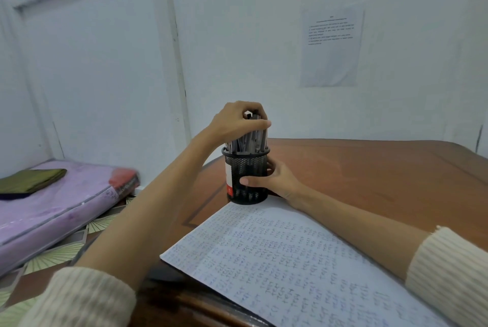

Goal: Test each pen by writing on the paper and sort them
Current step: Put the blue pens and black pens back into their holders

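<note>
A black mesh pen holder [247, 168] with a red and white label stands on the wooden desk, just beyond the paper. It is packed with several grey and black pens [249, 139]. My left hand [239, 120] comes from above and curls its fingers round the tops of the pens. My right hand [274, 181] grips the holder's right side, thumb across the front. A large sheet of lined paper [290, 263], covered in handwriting, lies in front of me.
The brown wooden desk [369, 176] extends right and back to a white wall with a printed sheet [331, 46] taped on it. To the left, lower down, lies a purple mattress [47, 208] with a folded green cloth [31, 180] and a red item.
</note>
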Demonstrator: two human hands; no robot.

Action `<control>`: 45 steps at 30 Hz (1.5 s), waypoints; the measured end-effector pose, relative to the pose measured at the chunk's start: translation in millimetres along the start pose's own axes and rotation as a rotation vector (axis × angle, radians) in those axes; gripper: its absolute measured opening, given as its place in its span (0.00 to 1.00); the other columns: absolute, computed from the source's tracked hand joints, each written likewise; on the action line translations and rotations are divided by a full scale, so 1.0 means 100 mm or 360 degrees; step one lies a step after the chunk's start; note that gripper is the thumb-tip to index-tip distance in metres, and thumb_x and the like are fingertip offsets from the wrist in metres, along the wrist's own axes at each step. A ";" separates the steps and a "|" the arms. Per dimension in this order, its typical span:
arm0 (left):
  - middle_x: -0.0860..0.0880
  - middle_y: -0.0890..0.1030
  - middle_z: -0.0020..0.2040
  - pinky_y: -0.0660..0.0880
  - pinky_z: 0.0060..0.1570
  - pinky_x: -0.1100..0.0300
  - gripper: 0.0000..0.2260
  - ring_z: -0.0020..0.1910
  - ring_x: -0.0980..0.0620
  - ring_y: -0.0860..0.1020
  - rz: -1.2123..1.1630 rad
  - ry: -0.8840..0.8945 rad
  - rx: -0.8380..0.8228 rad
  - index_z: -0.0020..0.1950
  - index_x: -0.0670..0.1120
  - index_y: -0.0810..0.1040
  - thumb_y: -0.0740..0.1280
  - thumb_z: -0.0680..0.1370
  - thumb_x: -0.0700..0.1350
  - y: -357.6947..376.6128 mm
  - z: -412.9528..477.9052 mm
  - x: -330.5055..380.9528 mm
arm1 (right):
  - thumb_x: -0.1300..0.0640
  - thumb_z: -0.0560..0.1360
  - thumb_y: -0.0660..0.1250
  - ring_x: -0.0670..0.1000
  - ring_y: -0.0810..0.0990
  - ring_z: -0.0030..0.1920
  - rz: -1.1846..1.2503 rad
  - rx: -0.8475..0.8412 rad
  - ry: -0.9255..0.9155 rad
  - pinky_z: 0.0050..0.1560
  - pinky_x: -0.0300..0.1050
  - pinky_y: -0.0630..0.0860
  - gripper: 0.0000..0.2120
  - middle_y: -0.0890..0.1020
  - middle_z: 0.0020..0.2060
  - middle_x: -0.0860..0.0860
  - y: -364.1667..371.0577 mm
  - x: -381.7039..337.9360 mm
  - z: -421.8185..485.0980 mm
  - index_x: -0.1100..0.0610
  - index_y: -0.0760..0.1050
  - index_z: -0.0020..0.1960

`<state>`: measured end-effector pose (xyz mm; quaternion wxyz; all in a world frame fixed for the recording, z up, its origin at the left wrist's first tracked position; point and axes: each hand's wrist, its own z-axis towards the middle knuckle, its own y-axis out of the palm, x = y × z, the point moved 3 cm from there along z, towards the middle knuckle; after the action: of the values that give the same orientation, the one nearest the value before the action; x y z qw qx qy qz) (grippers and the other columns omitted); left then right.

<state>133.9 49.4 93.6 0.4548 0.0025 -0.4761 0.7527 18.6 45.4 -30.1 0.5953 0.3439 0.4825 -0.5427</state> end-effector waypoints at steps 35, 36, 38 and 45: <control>0.42 0.76 0.59 0.76 0.45 0.58 0.34 0.49 0.48 0.80 -0.1070 -0.0205 0.0083 0.63 0.57 0.71 0.76 0.58 0.54 0.14 -0.24 -0.54 | 0.59 0.62 0.79 0.48 0.77 0.56 0.0024 -0.0124 0.0019 0.49 0.38 0.74 0.36 0.77 0.57 0.51 0.00 0.00 -0.01 0.54 0.65 0.66; 0.42 0.76 0.60 0.77 0.46 0.57 0.34 0.51 0.47 0.80 -0.1077 -0.0221 0.0106 0.63 0.58 0.70 0.75 0.58 0.55 0.13 -0.23 -0.56 | 0.60 0.63 0.79 0.47 0.77 0.55 0.0020 -0.0126 0.0019 0.49 0.38 0.74 0.36 0.77 0.57 0.50 0.00 0.00 -0.01 0.54 0.65 0.66; 0.43 0.74 0.63 0.76 0.54 0.54 0.37 0.58 0.46 0.77 -0.0968 -0.0254 0.0127 0.66 0.59 0.69 0.75 0.58 0.58 0.12 -0.22 -0.58 | 0.59 0.62 0.79 0.46 0.77 0.55 0.0017 -0.0124 0.0023 0.48 0.38 0.74 0.36 0.77 0.56 0.50 0.01 0.00 -0.01 0.53 0.65 0.66; 0.57 0.73 0.66 0.67 0.65 0.52 0.38 0.64 0.59 0.72 -0.0877 -0.0067 0.0306 0.66 0.60 0.70 0.55 0.62 0.79 -0.14 -0.18 -0.29 | 0.57 0.60 0.80 0.50 0.76 0.57 -0.0004 -0.0115 0.0031 0.48 0.37 0.73 0.39 0.75 0.58 0.52 0.03 0.00 -0.02 0.53 0.65 0.65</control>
<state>168.4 44.4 81.4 0.6298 0.1902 -0.3933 0.6422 21.0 47.6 -30.8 0.6020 0.3268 0.5079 -0.5222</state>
